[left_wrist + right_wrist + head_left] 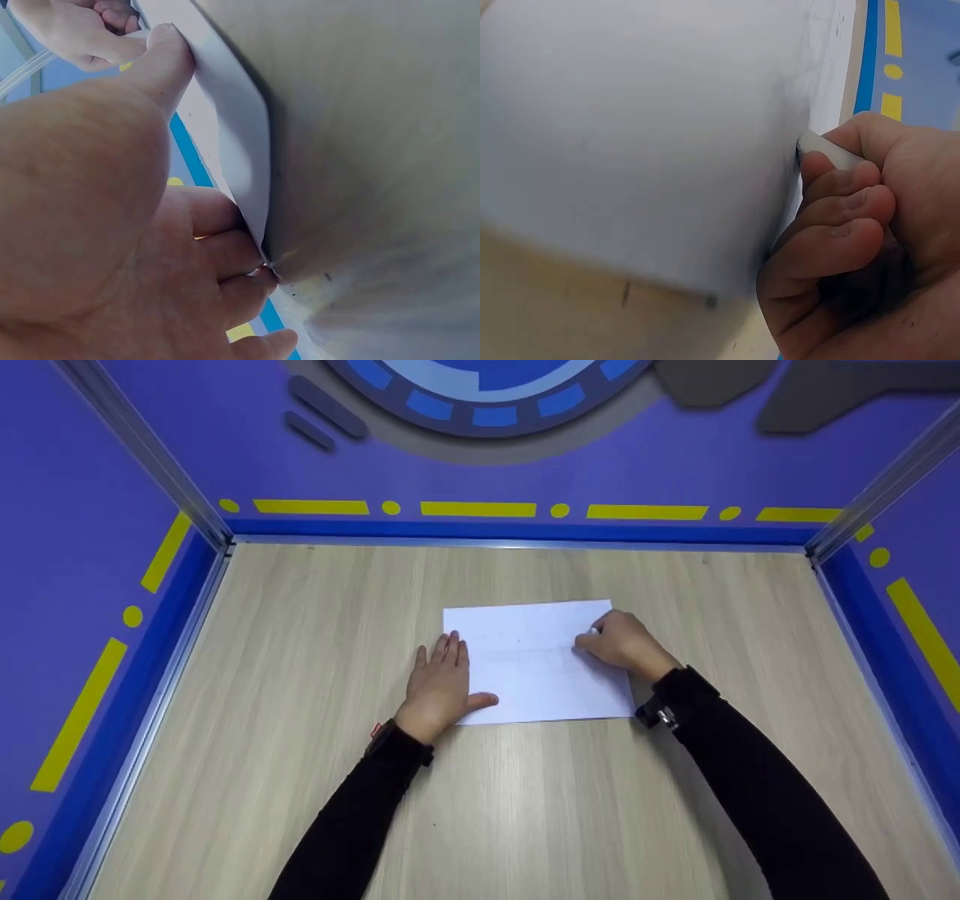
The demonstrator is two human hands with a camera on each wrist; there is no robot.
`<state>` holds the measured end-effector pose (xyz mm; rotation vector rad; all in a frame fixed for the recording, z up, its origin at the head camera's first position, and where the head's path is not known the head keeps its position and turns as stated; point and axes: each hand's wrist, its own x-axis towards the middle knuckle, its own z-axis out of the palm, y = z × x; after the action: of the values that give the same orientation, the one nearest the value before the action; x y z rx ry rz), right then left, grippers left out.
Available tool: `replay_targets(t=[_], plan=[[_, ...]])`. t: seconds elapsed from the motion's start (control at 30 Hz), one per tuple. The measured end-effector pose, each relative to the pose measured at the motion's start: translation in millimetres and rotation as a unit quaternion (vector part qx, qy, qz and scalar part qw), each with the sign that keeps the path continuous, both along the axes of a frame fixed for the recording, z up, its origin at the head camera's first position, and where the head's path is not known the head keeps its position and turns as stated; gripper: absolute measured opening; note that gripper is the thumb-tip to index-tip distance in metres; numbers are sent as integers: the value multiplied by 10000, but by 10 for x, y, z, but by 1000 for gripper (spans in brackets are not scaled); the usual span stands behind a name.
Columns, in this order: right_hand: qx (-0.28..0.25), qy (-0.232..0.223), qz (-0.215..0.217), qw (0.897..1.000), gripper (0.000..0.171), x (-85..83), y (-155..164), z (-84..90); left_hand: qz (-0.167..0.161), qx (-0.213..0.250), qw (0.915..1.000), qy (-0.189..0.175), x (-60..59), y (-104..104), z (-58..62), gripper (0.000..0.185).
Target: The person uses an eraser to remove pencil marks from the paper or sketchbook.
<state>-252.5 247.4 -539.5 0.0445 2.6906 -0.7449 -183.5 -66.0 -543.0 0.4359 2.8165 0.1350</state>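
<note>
Pinching a small white pen-like object (829, 152) between curled fingers and thumb, the right hand (624, 645) makes a closed grip with the tip set against the flat white rectangular sheet of paper (536, 667); what the object exactly is I cannot tell, since only its pale rounded end shows in the right wrist view; the left hand (441, 686) lies flat with fingers straight, palm pressing the sheet's left edge, thumb stretched along the near edge; in the left wrist view that edge bows up slightly against the fingers (225, 255), which shows how limp the paper is.

The sheet sits mid-way across the pale wood-grain surface (300, 675), long side running left to right; I judge it very light, thin, and quick to slide or crease, so it is best held down by a flat palm at an edge or corner rather than lifted from the middle; its face is smooth and matte with faint lines on it.

Black sleeves cover both forearms; purple walls with yellow dashes enclose the surface on the left, far and right sides.
</note>
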Motion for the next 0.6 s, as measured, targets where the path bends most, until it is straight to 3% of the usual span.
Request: replay_targets(t=[0.23, 0.6], plan=[[-41, -60, -232, 9997, 33, 17, 180, -11, -36, 55, 9999, 108, -1, -10, -8, 114], [-226, -145, -270, 9993, 39, 33, 238, -45, -5, 67, 9999, 83, 14, 6, 13, 113]])
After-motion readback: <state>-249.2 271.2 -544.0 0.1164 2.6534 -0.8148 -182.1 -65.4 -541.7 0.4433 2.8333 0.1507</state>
